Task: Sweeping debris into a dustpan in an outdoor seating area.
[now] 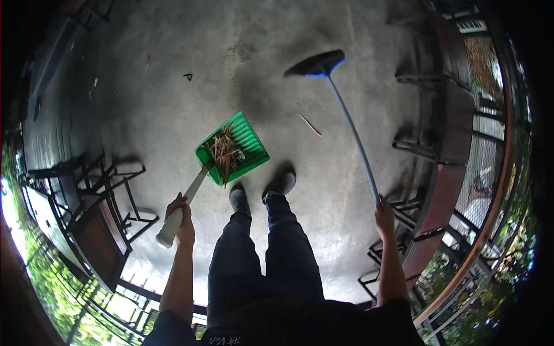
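My left hand (pixel 181 219) is closed around the pale handle of a green plastic dustpan (pixel 255 149). Dry leaves and twig-like debris (pixel 225 147) lie in the pan, just ahead of my feet. On the right, my right hand (pixel 384 216) grips the long grey-blue handle of a broom (pixel 352 125). The broom's dark bristles (pixel 316 62), with a blue edge, are at the far end of that handle, farther out than the dustpan; whether they touch the floor I cannot tell. A narrow dry leaf or stick (pixel 310 125) lies on the concrete floor between dustpan and broom handle.
Small scraps, among them a dark angular piece (pixel 188 77), lie on the floor farther out. Dark metal-framed chairs and a brown table (pixel 97 238) stand at the left. Reddish-brown tables (pixel 446 194) with metal frames line the right, beside a wire mesh barrier (pixel 480 173).
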A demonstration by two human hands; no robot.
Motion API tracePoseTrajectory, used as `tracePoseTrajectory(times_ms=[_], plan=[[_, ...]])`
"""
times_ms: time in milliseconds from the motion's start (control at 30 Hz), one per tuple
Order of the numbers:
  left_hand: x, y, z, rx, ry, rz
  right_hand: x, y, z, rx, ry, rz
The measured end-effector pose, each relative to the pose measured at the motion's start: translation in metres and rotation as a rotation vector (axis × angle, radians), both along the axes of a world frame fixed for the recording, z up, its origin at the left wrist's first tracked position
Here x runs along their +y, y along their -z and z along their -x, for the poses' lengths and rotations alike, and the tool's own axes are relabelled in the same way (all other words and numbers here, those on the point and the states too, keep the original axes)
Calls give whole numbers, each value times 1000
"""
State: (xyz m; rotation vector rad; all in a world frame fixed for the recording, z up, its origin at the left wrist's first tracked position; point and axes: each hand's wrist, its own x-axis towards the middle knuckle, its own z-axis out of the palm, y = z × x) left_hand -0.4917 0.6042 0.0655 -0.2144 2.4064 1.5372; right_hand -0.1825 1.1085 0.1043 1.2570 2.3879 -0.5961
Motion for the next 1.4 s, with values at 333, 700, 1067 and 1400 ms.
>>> tracePoseTrajectory(times_ms=[333, 700, 1067, 1400], plan=[[164, 21, 72, -113, 201, 19, 13, 81, 38, -218, 521, 131], [231, 24, 81, -241, 349, -41, -112, -2, -80, -62, 966, 94], [218, 23, 90, -250, 359, -83, 27, 89, 34, -51, 1008, 133], [214, 65, 121, -238, 403, -70, -199, -87, -17, -42, 1468, 490]])
